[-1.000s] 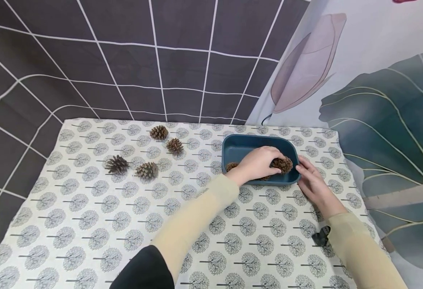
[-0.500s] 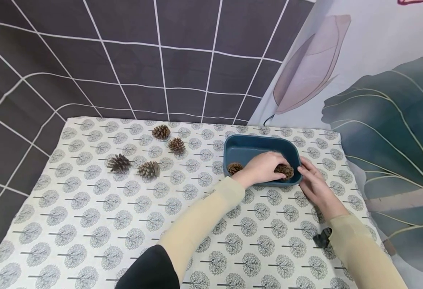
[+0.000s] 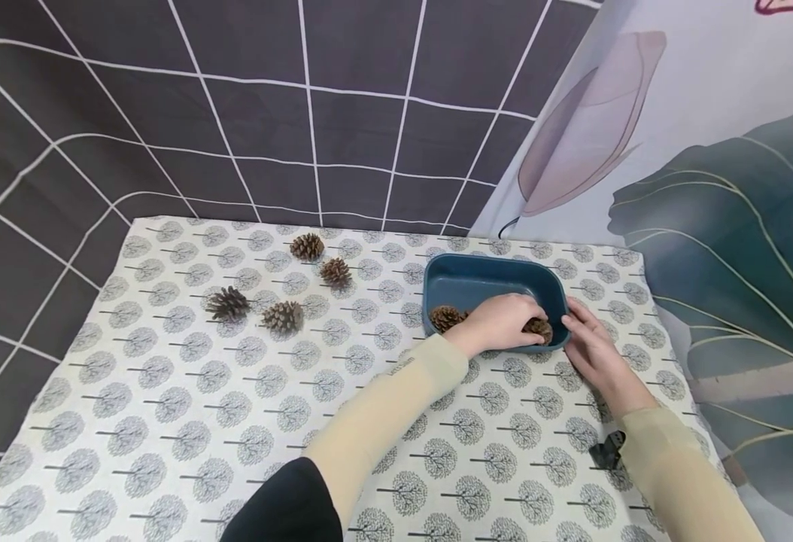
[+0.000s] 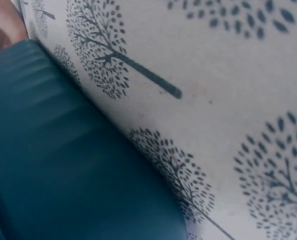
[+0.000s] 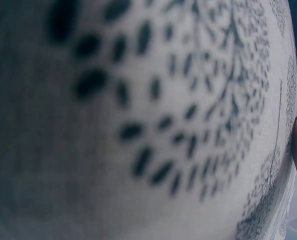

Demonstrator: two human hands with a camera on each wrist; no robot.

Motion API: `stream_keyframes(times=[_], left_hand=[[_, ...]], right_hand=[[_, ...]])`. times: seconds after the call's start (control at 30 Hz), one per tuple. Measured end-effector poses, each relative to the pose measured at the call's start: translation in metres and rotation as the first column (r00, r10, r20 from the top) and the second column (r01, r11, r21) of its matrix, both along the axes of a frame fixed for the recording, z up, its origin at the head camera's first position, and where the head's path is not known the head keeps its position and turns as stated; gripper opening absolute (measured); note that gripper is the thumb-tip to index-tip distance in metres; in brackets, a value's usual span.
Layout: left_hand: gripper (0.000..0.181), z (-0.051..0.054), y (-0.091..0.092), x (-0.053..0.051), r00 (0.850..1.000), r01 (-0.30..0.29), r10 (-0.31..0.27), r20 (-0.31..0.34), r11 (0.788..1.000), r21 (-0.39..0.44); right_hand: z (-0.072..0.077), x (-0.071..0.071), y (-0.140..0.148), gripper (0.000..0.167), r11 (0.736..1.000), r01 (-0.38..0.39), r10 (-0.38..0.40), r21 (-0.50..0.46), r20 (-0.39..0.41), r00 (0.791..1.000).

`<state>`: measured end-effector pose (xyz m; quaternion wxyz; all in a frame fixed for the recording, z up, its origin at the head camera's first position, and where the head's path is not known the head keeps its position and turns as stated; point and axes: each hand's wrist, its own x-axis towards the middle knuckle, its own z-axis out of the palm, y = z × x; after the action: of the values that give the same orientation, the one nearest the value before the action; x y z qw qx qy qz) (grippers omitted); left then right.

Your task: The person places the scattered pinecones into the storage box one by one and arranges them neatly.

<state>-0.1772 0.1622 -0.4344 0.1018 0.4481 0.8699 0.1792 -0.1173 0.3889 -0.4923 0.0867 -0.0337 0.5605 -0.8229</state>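
My left hand [image 3: 505,320] reaches into a dark blue-green rectangular plastic bin [image 3: 484,263] in the head view. Between its thumb and fingers it holds a brown pine cone [image 3: 539,329] low in the bin's near right corner. Another pine cone [image 3: 445,318] lies at the bin's near left end, and part of one more shows beside the wrist. My right hand [image 3: 594,350] grips the bin's right end, thumb at the rim. The left wrist view shows the bin's outer wall [image 4: 78,150]; no cone appears there. Mostly blurred cloth fills the right wrist view.
Several pine cones lie loose left of the bin, among them a near one [image 3: 284,318] and a far one [image 3: 307,246]. A tree-print cloth [image 3: 234,421] covers the table. A small black object [image 3: 606,450] sits by the right sleeve. Dark gridded fabric [image 3: 247,113] hangs behind.
My left hand has moved slightly right and nearer, lowering its pine cone toward the bin's near right corner. More of the left-end cones shows. The right hand stays at the bin; the view shifts slightly.
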Motion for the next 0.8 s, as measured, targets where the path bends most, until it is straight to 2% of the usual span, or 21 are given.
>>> stream_keyframes(times=[0.23,0.47,0.8], left_hand=[[0.044,-0.0004,-0.0006,0.0,1.0,-0.007,0.007,-0.014,1.0,-0.011],[0.046,-0.0028,0.0009,-0.0007,1.0,-0.001,0.001,0.0,1.0,-0.027],[0.046,-0.0003,0.0006,-0.0036,1.0,0.013,-0.014,-0.018,0.999,-0.051]], right_hand=[[-0.0003,0.0003,0.0013,0.043,1.0,0.002,-0.002,-0.026,0.008,1.0],[-0.0002,0.0015,0.0011,0.043,0.999,-0.001,0.001,-0.036,0.005,1.0],[-0.0006,0.0,0.0017,0.044,0.997,0.003,-0.002,-0.071,0.016,1.0]])
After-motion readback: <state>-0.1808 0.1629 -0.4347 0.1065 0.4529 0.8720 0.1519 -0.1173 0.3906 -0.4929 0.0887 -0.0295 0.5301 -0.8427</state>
